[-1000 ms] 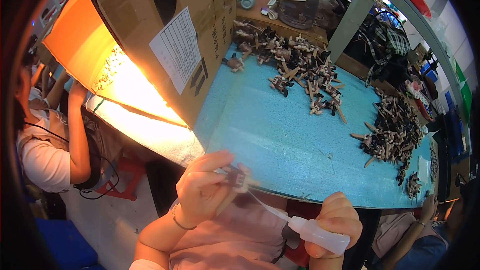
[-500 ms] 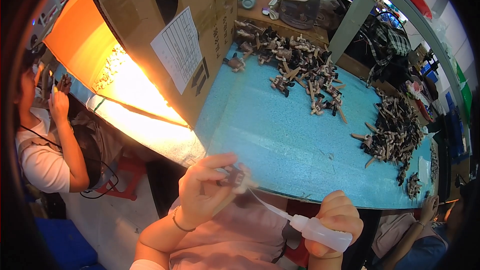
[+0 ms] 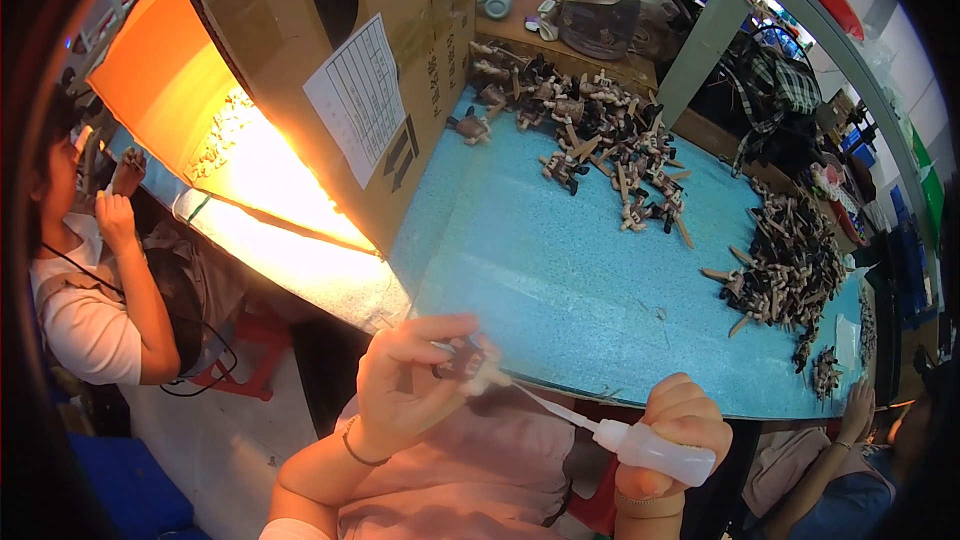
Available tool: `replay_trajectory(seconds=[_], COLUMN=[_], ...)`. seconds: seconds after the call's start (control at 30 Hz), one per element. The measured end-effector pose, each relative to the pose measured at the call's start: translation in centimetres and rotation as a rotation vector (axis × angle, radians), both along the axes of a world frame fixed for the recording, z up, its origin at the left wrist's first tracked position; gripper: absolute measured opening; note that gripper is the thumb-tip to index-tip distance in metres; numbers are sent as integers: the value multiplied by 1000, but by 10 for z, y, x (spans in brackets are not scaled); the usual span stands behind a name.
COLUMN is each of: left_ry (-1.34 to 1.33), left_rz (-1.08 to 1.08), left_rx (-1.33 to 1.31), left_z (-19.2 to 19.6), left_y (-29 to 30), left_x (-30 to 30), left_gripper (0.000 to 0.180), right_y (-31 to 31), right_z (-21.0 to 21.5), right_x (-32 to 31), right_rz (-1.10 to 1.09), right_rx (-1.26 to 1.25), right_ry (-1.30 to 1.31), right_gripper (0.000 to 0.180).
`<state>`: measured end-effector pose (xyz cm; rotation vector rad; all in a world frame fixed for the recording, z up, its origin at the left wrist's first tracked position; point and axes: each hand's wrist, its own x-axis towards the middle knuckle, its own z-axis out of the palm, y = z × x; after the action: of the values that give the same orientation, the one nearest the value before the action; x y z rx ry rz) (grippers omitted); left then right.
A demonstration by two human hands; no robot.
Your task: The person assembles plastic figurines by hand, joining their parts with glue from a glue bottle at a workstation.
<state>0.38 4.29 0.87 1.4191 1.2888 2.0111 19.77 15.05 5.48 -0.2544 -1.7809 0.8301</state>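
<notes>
Pinched in the fingers of my left hand point(image 3: 405, 375) is a small toy figure point(image 3: 474, 368), dark and cream coloured and somewhat blurred. My right hand point(image 3: 682, 425) is wrapped round a white squeeze bottle point(image 3: 665, 452) tilted toward the left. Its long thin nozzle points at the figure, with the tip close to the figure's lower end; whether they touch I cannot tell. Both hands are just in front of the near edge of the blue tabletop point(image 3: 560, 290). Similar figures lie in a loose pile point(image 3: 610, 135) at the back and a denser pile point(image 3: 790, 255) at the right.
At left stands a large cardboard box point(image 3: 330, 70), lit brightly inside, with a paper sheet on its side. A metal post point(image 3: 715, 35) rises behind the piles. One co-worker point(image 3: 95, 320) sits at the left; another person's hand point(image 3: 857, 408) is at the right edge.
My right hand and the bottle have shifted slightly right, drawing the nozzle tip a little away from my left hand. The figure has tilted a little in my left fingers.
</notes>
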Motion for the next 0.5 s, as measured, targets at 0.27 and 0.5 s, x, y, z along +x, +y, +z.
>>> replay_trajectory(seconds=[0.27,0.5], left_ry=[-26,7], left_rz=[-28,-36], left_rx=[40,60], left_z=[1,1], left_y=[-1,-1], left_x=[1,0], left_gripper=[36,38], right_y=[4,3], right_z=[1,2], right_x=[-1,-3], right_rz=[26,5], right_rx=[-29,-14], right_ry=[50,49], right_gripper=[57,56])
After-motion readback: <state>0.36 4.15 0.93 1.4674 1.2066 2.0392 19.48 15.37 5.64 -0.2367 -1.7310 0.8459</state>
